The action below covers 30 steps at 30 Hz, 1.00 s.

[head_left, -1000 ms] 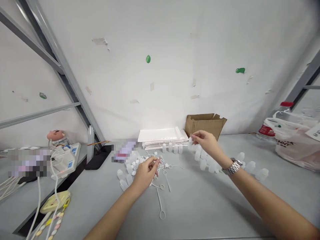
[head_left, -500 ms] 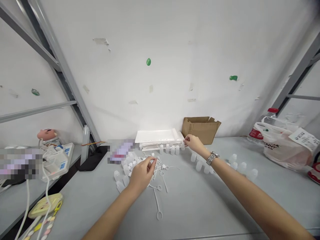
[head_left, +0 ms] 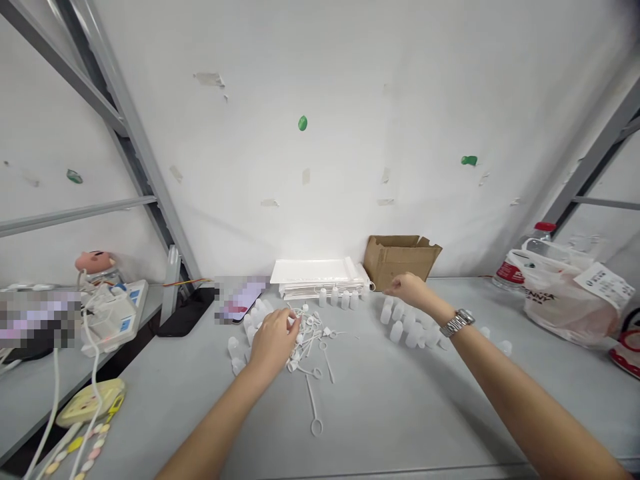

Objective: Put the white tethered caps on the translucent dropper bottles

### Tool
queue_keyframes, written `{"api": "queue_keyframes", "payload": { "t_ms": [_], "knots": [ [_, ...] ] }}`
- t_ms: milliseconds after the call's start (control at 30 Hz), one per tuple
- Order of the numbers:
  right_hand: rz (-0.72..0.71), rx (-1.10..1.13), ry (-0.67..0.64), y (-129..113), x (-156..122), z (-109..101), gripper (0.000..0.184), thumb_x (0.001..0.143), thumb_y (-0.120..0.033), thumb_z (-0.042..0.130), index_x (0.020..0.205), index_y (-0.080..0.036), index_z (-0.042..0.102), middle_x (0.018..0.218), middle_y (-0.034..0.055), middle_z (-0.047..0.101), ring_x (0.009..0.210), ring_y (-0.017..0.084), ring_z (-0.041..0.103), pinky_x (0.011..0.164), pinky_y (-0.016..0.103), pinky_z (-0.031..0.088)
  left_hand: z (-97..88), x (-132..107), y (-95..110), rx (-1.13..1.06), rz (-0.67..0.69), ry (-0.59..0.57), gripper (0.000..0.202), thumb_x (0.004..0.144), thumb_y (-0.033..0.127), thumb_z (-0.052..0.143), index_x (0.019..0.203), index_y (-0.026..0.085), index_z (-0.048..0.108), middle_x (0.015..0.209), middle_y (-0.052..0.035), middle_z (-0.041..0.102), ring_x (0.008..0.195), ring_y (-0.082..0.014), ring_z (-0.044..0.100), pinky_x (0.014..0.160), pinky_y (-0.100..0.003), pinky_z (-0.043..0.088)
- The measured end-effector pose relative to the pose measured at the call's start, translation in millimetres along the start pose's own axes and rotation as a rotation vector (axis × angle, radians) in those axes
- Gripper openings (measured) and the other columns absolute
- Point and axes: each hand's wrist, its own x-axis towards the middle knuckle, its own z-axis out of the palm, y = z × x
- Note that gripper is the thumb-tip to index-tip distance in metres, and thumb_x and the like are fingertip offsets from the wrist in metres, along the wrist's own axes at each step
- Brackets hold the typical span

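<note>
The left hand (head_left: 273, 340) has its fingers (head_left: 291, 325) bent down onto a heap of little white caps (head_left: 310, 331) in the middle of the frame. I cannot tell if they pinch one. The right hand (head_left: 410, 290) hangs with fingers loosely bent over small bottles (head_left: 405, 325), right of the middle. I cannot tell if it holds one. All lie on a grey table (head_left: 400, 413) by a white wall (head_left: 350, 87) with green blobs (head_left: 303, 123). Behind sit a white stack (head_left: 317, 272) and a box (head_left: 400, 257). At the right edge, a bag (head_left: 565, 300) has writing too small to read.
</note>
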Motion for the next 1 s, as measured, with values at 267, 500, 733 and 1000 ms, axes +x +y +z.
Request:
{"api": "queue_keyframes", "payload": {
  "t_ms": [267,500,733,1000],
  "knots": [
    [-0.017,-0.094,-0.083,-3.7,-5.1,10.0,0.012,0.068,-0.031,0.064,0.065,-0.021,0.067,0.075,0.0061,0.068,0.079,0.025,0.059,0.065,0.031,0.034,-1.3,5.9,-8.2,0.046,-0.047,-0.026,0.022,0.080,0.035,0.039,0.074,0.021,0.054,0.075,-0.0037,0.059,0.080,-0.0215,0.054,0.064,-0.029,0.038],
    [-0.049,-0.037,0.040,-20.9,-15.0,-15.9,0.023,0.078,-0.029,0.049,0.065,-0.020,0.065,0.081,0.0065,0.068,0.083,0.025,0.057,0.071,0.034,0.033,2.7,5.5,-10.7,-0.032,0.000,-0.175,0.024,0.072,0.044,0.051,0.067,0.021,0.054,0.076,-0.0033,0.060,0.084,-0.0224,0.054,0.065,-0.029,0.039],
    [-0.399,0.236,-0.138,-67.7,-59.3,-10.4,0.017,0.075,-0.035,0.056,0.073,-0.020,0.063,0.074,0.0027,0.065,0.067,0.017,0.057,0.060,0.025,0.040,19.9,1.2,-4.4,0.119,0.120,0.015,0.027,0.079,0.045,0.046,0.077,0.020,0.058,0.082,-0.0055,0.057,0.087,-0.0230,0.051,0.070,-0.031,0.039],
    [-0.504,0.339,-0.296,-85.3,-86.1,41.9,0.009,0.073,-0.024,0.057,0.078,-0.019,0.063,0.072,0.0012,0.059,0.061,0.015,0.053,0.058,0.027,0.040,35.4,14.2,-4.1,0.092,0.110,0.036,0.016,0.075,0.035,0.056,0.074,0.019,0.061,0.082,-0.0065,0.055,0.089,-0.0250,0.048,0.074,-0.034,0.039]
  ]
}}
